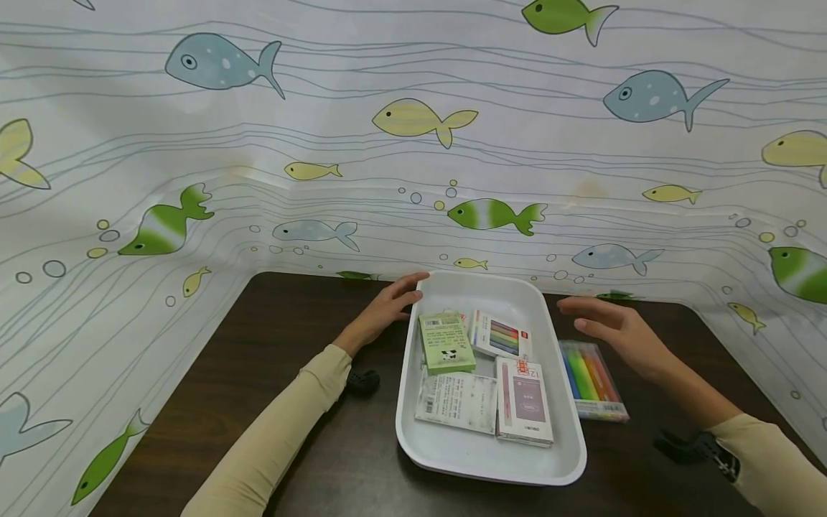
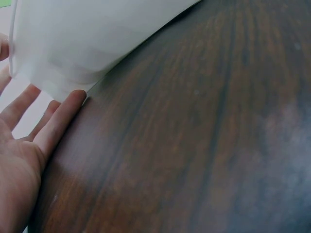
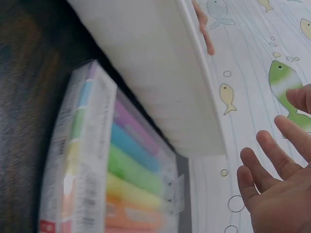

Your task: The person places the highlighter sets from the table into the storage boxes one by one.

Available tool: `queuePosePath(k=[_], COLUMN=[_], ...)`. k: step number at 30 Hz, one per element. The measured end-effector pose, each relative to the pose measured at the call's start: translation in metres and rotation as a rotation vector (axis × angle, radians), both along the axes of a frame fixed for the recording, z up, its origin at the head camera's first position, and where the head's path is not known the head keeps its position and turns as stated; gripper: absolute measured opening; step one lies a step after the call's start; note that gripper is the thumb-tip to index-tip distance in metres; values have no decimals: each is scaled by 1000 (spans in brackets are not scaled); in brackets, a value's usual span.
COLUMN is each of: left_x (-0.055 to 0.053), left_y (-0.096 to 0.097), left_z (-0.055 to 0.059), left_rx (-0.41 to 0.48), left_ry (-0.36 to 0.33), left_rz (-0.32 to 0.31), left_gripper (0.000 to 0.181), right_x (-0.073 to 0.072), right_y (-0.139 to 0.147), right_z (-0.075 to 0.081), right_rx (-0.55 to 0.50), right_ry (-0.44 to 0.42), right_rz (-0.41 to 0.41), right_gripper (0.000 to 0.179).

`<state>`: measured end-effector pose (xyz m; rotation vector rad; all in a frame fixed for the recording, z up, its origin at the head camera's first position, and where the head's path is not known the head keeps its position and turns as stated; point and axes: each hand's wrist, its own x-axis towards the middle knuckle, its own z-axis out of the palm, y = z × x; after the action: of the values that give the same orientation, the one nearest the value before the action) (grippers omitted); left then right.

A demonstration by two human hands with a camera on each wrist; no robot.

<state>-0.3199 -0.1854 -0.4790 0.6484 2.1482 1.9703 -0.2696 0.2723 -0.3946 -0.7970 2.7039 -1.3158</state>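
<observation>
A white plastic tray [image 1: 478,463] stands on the dark table with several boxes inside. At its far left corner, the fingers of my left hand [image 1: 390,303] touch the rim; the left wrist view shows that hand [image 2: 29,150] with fairly straight fingers against the outer wall. My right hand [image 1: 623,332] is held in the air at the tray's right side, fingers spread and holding nothing. Below it, a clear pack of coloured markers [image 1: 591,380] lies beside the tray, partly hidden by the rim. The right wrist view shows this marker pack [image 3: 131,170] close up.
The tray holds a green box [image 1: 446,341], a box with coloured stripes [image 1: 500,336], a white box with printed text [image 1: 457,402] and a white-and-mauve box [image 1: 526,402]. Fish-patterned cloth [image 1: 362,151] rises behind the table [image 1: 207,388] and along its sides.
</observation>
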Motion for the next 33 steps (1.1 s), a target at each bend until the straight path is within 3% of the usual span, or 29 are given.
queuePosePath(k=[11,18,33], left_x=[1,1,1], left_y=[2,4,1], left_z=[1,1,2], left_rx=[-9,-24,-27], left_ry=[2,7,5], left_rz=[1,2,17], left_gripper=[51,51,51], right_x=[2,4,11], right_y=[18,38,61], right_z=[-9,-19,-32], right_rx=[35,104,148], right_ry=[-33,-107,-132], right_rz=[10,29,-32], right_gripper=[40,42,49])
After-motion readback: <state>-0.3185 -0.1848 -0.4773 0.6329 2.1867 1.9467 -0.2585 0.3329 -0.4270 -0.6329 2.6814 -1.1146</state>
